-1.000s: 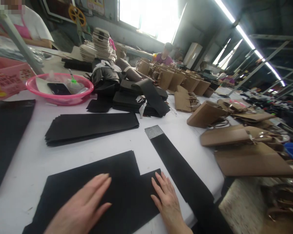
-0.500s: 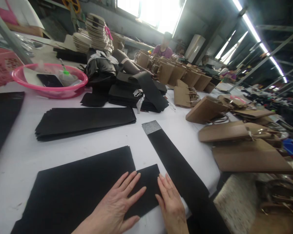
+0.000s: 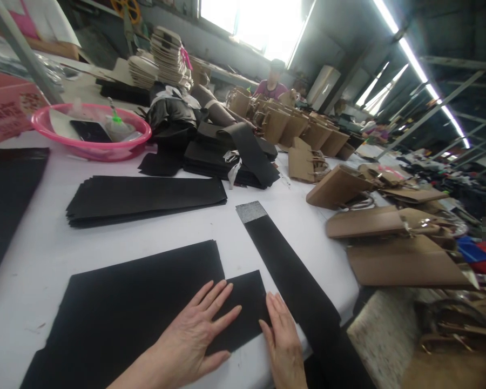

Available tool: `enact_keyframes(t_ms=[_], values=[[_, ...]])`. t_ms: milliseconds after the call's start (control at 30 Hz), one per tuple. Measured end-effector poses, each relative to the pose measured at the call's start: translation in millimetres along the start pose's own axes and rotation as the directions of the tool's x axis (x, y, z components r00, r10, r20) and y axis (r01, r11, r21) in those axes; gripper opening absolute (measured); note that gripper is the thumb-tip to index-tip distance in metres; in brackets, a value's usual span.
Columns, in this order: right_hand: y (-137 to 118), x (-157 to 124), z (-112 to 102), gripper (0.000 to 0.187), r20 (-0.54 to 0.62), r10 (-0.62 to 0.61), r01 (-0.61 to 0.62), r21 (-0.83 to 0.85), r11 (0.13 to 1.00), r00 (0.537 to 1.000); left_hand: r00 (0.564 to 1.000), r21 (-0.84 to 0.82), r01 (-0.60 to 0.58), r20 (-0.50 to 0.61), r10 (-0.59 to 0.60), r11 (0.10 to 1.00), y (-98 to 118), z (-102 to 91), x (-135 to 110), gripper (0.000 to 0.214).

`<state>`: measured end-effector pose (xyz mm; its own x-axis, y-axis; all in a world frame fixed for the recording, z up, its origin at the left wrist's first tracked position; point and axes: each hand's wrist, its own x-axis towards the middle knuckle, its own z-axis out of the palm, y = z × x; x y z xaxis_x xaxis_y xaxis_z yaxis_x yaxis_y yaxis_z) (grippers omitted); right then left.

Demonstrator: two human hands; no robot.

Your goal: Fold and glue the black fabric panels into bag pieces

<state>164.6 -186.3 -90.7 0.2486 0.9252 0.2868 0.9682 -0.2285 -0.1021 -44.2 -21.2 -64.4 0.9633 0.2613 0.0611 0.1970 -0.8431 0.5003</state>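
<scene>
A large black sheet (image 3: 133, 302) with a narrower tab at its right end lies flat on the white table (image 3: 235, 232) in front of me. My left hand (image 3: 198, 335) rests flat on the tab, fingers spread. My right hand (image 3: 281, 337) lies flat at the tab's right edge, fingers together and stretched out. Just right of it a long black strip (image 3: 291, 275) with a grey end runs away from me. Neither hand holds anything.
A stack of black strips (image 3: 146, 197) lies further back, with more black bundles (image 3: 230, 156) behind. A pink basin (image 3: 91, 135) stands at the back left. Brown paper bags (image 3: 389, 237) lie and stand along the right. A person (image 3: 272, 81) works at the far end.
One second ago my left hand lay lower left on the sheet; it slid right onto the tab. In the last half second both hands have barely moved.
</scene>
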Motion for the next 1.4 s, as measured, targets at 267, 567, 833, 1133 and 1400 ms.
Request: enact_keyframes(t_ms=[267, 567, 833, 1133, 1400], values=[[-0.9, -8.0, -5.9, 0.055, 0.051, 0.060, -0.061, 0.019, 0.998, 0.997, 1.000, 0.034, -0.018, -0.003, 0.018, 0.999, 0.3, 0.3, 1.8, 0.072], [-10.8, -18.2, -27.0, 0.048, 0.102, 0.084, -0.097, 0.125, 0.987, 0.991, 0.996, 0.074, -0.053, -0.073, 0.058, 0.996, -4.1, 7.1, 2.6, 0.069], [-10.4, -21.8, -16.2, 0.046, 0.101, 0.027, -0.026, -0.010, 1.000, 0.994, 0.984, 0.184, -0.177, 0.032, 0.174, 0.967, 5.6, 25.8, -2.5, 0.048], [-10.4, -10.7, -34.8, 0.041, 0.181, 0.251, -0.300, 0.338, 0.892, 0.951, 0.987, 0.090, -0.136, 0.094, 0.128, 0.987, 20.0, 22.4, -7.4, 0.062], [-5.6, 41.3, -24.6, 0.029, 0.166, 0.435, -0.464, 0.246, 0.851, 0.885, 0.967, 0.288, -0.220, -0.060, 0.246, 0.932, 16.0, 27.4, -8.5, 0.052]])
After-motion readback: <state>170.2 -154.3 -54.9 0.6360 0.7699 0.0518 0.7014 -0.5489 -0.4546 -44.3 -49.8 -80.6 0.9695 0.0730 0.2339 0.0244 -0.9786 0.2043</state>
